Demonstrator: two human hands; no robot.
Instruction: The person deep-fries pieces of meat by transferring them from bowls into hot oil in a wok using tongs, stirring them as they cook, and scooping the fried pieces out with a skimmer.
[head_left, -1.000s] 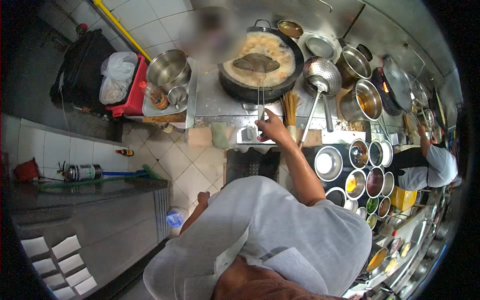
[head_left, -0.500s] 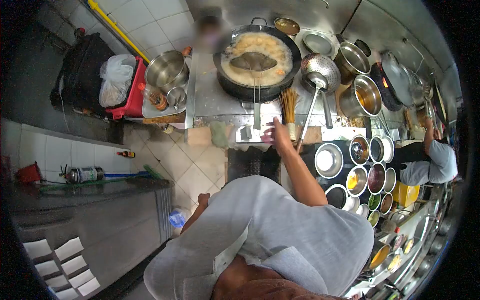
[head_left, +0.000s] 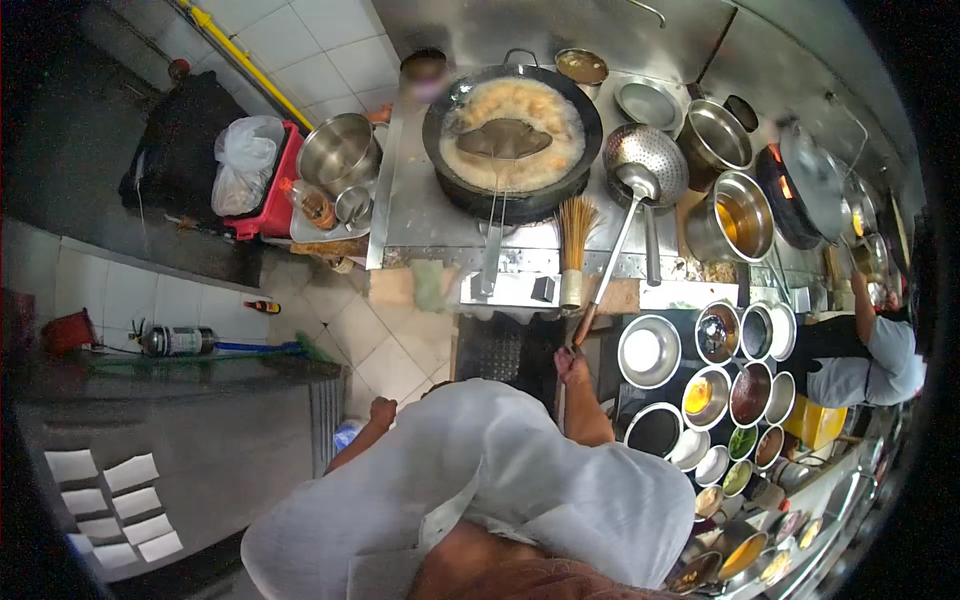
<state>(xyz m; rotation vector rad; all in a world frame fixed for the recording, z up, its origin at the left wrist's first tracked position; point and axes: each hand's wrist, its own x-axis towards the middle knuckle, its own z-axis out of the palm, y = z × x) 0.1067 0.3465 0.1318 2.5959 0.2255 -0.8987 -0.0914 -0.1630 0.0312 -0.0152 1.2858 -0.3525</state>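
**Right hand point(head_left: 572, 368) drawn back from beside the wire strainer point(head_left: 503, 139) to the ladle's wooden handle point(head_left: 586, 322).**

Released by the hand since the first frame, the strainer rests in the bubbling oil point(head_left: 547, 172) of the wok point(head_left: 439, 160), its handle reaching over the stove edge. Pale pieces point(head_left: 515, 96) float around it. Frying appears under way; no lifted-out batch is visible, so removal and draining seem to remain. The ladle point(head_left: 641, 182) lies across the perforated skimmer point(head_left: 668, 157), right of the wok. The right fingers meet its handle end; whether they grasp it cannot be told. The left hand point(head_left: 383, 411) is curled near the torso; its contents, if any, are indiscernible.
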